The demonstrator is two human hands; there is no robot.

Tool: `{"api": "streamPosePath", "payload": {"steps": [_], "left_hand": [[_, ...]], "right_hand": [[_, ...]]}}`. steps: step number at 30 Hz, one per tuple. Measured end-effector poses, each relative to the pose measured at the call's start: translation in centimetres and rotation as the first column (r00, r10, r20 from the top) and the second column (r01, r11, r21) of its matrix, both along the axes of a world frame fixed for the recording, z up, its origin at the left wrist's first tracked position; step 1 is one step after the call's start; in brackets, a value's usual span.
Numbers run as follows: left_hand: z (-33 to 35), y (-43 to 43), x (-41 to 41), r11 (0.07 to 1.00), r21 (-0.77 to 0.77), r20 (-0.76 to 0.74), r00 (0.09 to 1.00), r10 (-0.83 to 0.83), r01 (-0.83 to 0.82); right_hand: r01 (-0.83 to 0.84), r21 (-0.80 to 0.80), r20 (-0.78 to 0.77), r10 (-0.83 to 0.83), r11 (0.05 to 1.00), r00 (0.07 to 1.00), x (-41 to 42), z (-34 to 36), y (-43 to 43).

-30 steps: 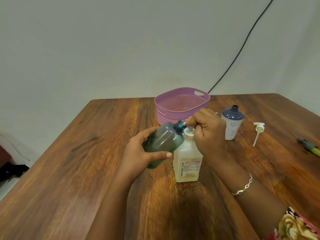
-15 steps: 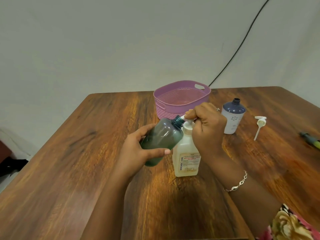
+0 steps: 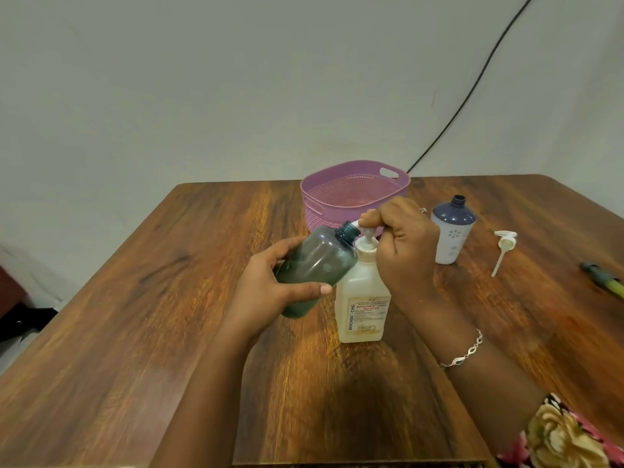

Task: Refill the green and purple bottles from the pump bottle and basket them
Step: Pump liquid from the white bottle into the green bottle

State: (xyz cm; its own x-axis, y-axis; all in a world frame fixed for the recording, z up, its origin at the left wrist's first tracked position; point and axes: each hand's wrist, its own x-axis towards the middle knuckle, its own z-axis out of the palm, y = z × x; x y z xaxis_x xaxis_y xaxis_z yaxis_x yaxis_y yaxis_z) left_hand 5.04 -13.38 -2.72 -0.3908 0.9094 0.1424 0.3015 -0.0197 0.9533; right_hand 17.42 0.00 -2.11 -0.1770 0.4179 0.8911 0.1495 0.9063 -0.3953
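My left hand (image 3: pixel 266 292) grips the green bottle (image 3: pixel 315 265), tilted with its open neck against the pump spout. The white pump bottle (image 3: pixel 363 298) stands upright on the table in the middle. My right hand (image 3: pixel 401 244) curls over its pump head, fingers round the nozzle. The purple bottle (image 3: pixel 451 229) stands uncapped to the right. The pink basket (image 3: pixel 354 194) sits behind the pump bottle, with nothing visible inside.
A white pump cap with its tube (image 3: pixel 503 248) lies right of the purple bottle. A green and dark pen-like object (image 3: pixel 604 282) lies near the right table edge. A black cable (image 3: pixel 472 86) runs down the wall behind the wooden table (image 3: pixel 169 298).
The pump head has risen slightly under my right hand. The green bottle stays at the spout. The view has shifted a little.
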Motion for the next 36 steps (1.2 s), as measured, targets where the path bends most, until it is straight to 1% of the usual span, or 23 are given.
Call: {"api": "streamPosePath", "payload": {"steps": [3,8,14,16,18,23,26,29,31,34,36], "left_hand": [[0.1,0.0,-0.1,1.0,0.013,-0.007,1.0,0.002,-0.002],[-0.3,0.0,-0.4,1.0,-0.004,-0.034,0.999,0.02,-0.02],[-0.1,0.0,-0.3,1.0,0.0,-0.033,0.999,0.017,-0.017],[0.0,0.0,-0.3,1.0,0.001,-0.038,0.999,0.012,-0.012],[0.0,0.1,-0.3,1.0,0.005,-0.037,0.999,0.012,-0.012],[-0.3,0.2,-0.5,1.0,0.001,-0.032,0.999,0.015,-0.015],[-0.4,0.2,-0.3,1.0,-0.002,-0.015,1.0,0.021,-0.021],[-0.4,0.2,-0.3,1.0,-0.005,-0.012,1.0,0.019,-0.019],[-0.3,0.1,-0.4,1.0,0.003,-0.006,1.0,0.008,-0.008],[-0.3,0.1,-0.4,1.0,0.011,-0.009,1.0,0.001,-0.001],[-0.3,0.1,-0.4,1.0,0.005,-0.004,1.0,0.011,-0.011]], "right_hand": [[0.011,0.062,0.073,-0.015,0.998,0.997,0.1,0.7,0.3],[0.102,0.068,0.027,-0.104,0.992,0.994,-0.6,-1.1,-0.2],[0.023,-0.026,0.004,-0.023,0.999,1.0,0.1,-0.4,-0.6],[0.017,-0.025,0.031,-0.017,1.0,0.999,0.2,0.4,-0.6],[0.025,-0.014,0.044,-0.024,1.0,0.999,0.0,0.7,-0.4],[0.107,0.026,0.003,-0.107,0.994,0.994,-0.4,-1.7,-1.0],[0.084,-0.014,-0.003,-0.084,0.996,0.996,-0.1,-1.8,-0.9],[0.017,-0.061,-0.011,-0.017,0.998,1.0,0.2,-0.5,-0.5],[0.002,-0.048,0.003,-0.002,0.999,1.0,0.2,0.3,-0.4],[0.069,0.009,0.004,-0.069,0.998,0.998,-0.1,-0.4,-0.8],[0.088,0.011,0.0,-0.088,0.996,0.996,-0.3,-1.3,-0.8]]}}
